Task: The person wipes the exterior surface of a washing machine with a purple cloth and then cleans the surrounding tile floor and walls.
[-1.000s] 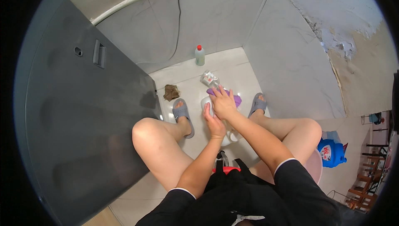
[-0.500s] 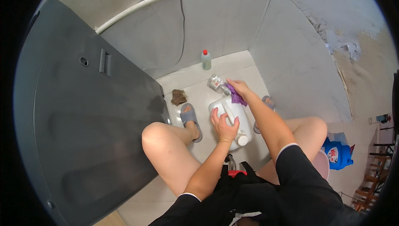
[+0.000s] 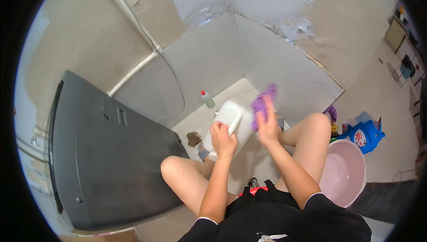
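Both hands full: left hand (image 3: 224,140) grasped white jug (image 3: 227,114), newly turned; right hand (image 3: 267,128) clutched purple cloth (image 3: 263,104), jug side exposed.

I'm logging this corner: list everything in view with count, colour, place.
Handled plastic jug: one, white, centre
Crumpled fabric cloth: one, purple, right of jug
Capped plastic bottle: one, pale green and red, beyond jug
Crumpled rag-like piece: one, brown, left of jug
Smooth upright panel: one, dark grey, left
Round pipes: two, off-white, upper left
Thin cable: one, grey, below pipes
Round plastic basin: one, pink, lower right
Jug-shaped plastic container: one, blue, beyond basin
Open slippers: two, grey, flanking jug
Far-right items: too indistinct
Fabric top: one, black, bottom
Left hand: one, gripping white jug's handle
Right hand: one, holding purple cloth
Bent legs: two, lower centre
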Available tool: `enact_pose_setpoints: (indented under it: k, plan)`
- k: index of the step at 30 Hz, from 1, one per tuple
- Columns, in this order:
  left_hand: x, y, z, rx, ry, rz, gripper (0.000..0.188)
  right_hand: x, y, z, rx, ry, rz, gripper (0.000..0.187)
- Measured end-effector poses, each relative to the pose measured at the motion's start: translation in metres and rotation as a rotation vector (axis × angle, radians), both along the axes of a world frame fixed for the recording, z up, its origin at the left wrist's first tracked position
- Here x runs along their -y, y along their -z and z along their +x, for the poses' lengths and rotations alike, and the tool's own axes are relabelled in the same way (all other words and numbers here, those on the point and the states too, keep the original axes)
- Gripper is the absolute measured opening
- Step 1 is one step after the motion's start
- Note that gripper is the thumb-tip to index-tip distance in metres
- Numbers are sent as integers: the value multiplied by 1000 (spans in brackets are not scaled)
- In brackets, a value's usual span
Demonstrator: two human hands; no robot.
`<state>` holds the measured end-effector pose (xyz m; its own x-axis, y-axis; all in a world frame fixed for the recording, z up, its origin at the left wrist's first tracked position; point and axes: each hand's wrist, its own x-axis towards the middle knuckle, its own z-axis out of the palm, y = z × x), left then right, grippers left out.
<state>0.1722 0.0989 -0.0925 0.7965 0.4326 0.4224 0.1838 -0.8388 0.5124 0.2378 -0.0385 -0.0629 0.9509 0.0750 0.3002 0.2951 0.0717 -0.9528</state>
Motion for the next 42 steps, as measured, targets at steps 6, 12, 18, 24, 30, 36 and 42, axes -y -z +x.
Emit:
enact_pose_setpoints:
  k: [6, 12, 18, 24, 30, 36, 42]
  plan:
    - [-17, -54, -20, 240, 287, -88, 22, 1, -66, -23, 685, -181, -598, 35]
    - [-16, -76, -64, 196, 242, -319, 40, 13, -63, 25, 398, -371, -460, 32]
    - [3, -85, -88, 295, 273, -341, 39, 73, 14, 117, 202, -133, -602, 30]
    - [-4, -87, -98, 252, 131, -431, 37, 62, -27, 57, 221, -114, -408, 23]
    - [3, -73, -88, 295, 199, -456, 16, 31, -77, -46, 515, -180, -199, 32]
    - [18, -62, -89, 273, 142, -891, 6, 40, -84, -49, 797, 27, -335, 53]
    - [12, -71, -116, 286, -43, -1370, 9, 55, -45, 34, 628, 274, -582, 49]
